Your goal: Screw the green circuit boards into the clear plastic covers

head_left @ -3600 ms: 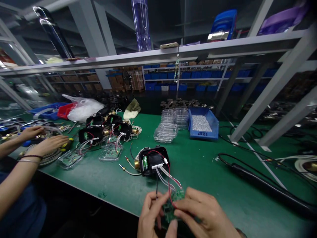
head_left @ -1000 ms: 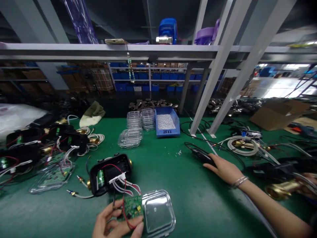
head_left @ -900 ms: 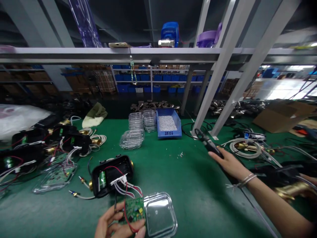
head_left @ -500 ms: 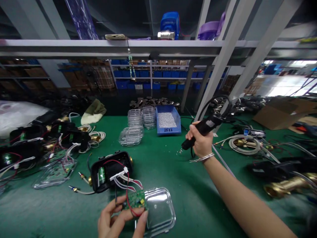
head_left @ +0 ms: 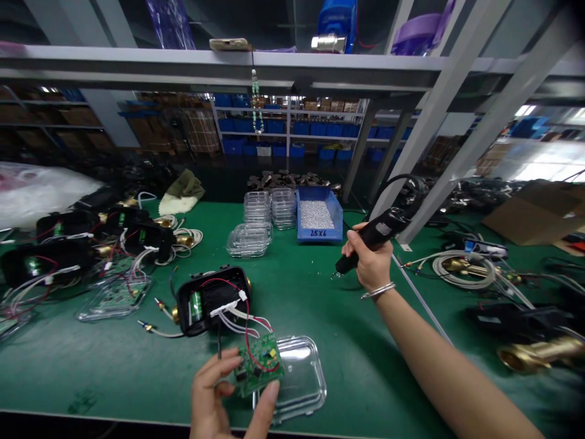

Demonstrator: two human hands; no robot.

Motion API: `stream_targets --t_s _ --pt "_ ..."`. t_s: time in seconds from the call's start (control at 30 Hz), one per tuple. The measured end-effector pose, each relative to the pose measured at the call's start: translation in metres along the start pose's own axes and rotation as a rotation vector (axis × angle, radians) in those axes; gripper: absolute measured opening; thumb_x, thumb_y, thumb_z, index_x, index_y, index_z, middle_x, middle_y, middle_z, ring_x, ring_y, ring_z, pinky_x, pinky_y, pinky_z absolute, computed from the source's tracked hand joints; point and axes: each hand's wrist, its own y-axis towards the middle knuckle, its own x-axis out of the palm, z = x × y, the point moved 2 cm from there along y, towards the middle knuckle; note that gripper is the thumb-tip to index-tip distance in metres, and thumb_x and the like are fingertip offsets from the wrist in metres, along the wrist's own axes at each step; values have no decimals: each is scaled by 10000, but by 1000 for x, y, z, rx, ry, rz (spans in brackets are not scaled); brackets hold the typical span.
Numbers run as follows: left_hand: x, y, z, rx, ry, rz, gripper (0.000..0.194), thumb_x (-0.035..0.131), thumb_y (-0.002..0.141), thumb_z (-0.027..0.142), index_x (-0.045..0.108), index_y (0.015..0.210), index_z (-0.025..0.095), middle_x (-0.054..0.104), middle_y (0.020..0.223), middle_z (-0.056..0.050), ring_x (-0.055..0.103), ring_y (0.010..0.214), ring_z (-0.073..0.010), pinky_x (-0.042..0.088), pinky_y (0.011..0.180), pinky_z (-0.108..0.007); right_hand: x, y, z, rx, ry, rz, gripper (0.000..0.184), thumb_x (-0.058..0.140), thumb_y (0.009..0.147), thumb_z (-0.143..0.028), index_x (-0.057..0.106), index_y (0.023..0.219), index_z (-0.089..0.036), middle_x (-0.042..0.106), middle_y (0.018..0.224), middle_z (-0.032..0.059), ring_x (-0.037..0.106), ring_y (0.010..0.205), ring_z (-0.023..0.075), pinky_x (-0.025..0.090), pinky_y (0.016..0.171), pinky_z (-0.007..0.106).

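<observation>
My left hand (head_left: pixel 223 399) pinches a small green circuit board (head_left: pixel 256 364) at the table's near edge. Red and white wires run from the board to an open black housing (head_left: pixel 211 299) holding a green battery. A clear plastic cover (head_left: pixel 299 378) lies on the green mat right beside the board. My right hand (head_left: pixel 369 262) is raised over the mat, fingers wrapped round a black electric screwdriver (head_left: pixel 372 236) whose tip points down and left. A cable loops up from the tool's back end.
A blue bin of small screws (head_left: pixel 319 214) and stacks of clear covers (head_left: pixel 265 216) stand at the back. More black housings with wires (head_left: pixel 91 244) crowd the left. Coiled cables and brass fittings (head_left: pixel 466 268) lie at the right. Slanted steel posts (head_left: pixel 439 103) rise behind my right hand.
My right hand reached out to the right, picked the screwdriver off the mat and lifted it toward the middle. My left hand kept hold of the circuit board beside the clear cover.
</observation>
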Motion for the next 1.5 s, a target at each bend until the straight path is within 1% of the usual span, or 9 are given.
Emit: stream_targets --t_s 0.1,0.2,0.33,0.43,0.67,1.1,1.27,1.4,1.5 --pt "-3 1 5 17 56 -60 474 758 775 514 631 1163 274 593 1219 -85 600 1109 -265 522 749 -326 16 -7 -33 9 89 -7 243 803 830 -295 613 960 -215 512 580 -65 498 497 111 482 546 270" --pt "-4 3 17 -57 87 -159 395 743 778 550 718 1103 327 538 1270 -67 573 1148 -285 522 897 -422 36 -19 -75 28 206 -29 205 751 875 -292 589 985 -233 452 592 -72 451 517 99 449 551 252" --pt "0 2 30 -240 -16 -124 407 696 784 646 749 1072 363 486 1282 -53 511 1198 -307 420 1050 -545 62 -45 -119 129 459 -71 155 692 934 -258 562 1002 -206 402 595 -70 400 518 84 428 550 223" --pt "3 2 33 -266 -40 -143 374 716 773 636 763 1030 367 484 1260 -52 494 1197 -312 401 1056 -555 78 -65 -135 202 576 -126 166 691 938 -255 562 1018 -189 402 594 -69 382 502 74 412 529 205" --pt "-1 4 32 -235 -38 -196 211 636 906 475 755 896 301 513 1218 -54 500 1209 -263 423 1021 -434 94 -85 -140 266 632 -167 130 667 928 -237 575 1010 -195 404 568 -68 368 474 79 393 497 210" --pt "-8 8 36 -72 134 -169 134 710 862 461 783 835 352 490 1215 -38 474 1146 -269 425 971 -441 89 -86 -136 307 537 -246 149 719 900 -268 608 997 -241 421 547 -73 391 437 85 414 460 224" --pt "-7 7 36 -93 76 -181 185 683 881 468 775 839 313 506 1216 -47 497 1166 -260 438 982 -413 91 -86 -134 306 548 -234 151 720 903 -279 609 998 -240 415 550 -74 385 437 88 408 457 224" --pt "-2 6 31 -124 36 -132 397 810 732 545 717 1004 271 533 1176 -60 525 1145 -270 441 989 -412 89 -81 -136 325 529 -187 179 755 872 -299 611 969 -250 401 548 -81 379 439 85 405 459 225" --pt "4 5 28 -147 64 -91 489 841 675 571 678 1011 256 532 1119 -49 538 1125 -278 435 995 -427 84 -73 -143 285 509 -137 221 787 849 -314 607 945 -230 374 544 -84 360 440 78 385 457 219"
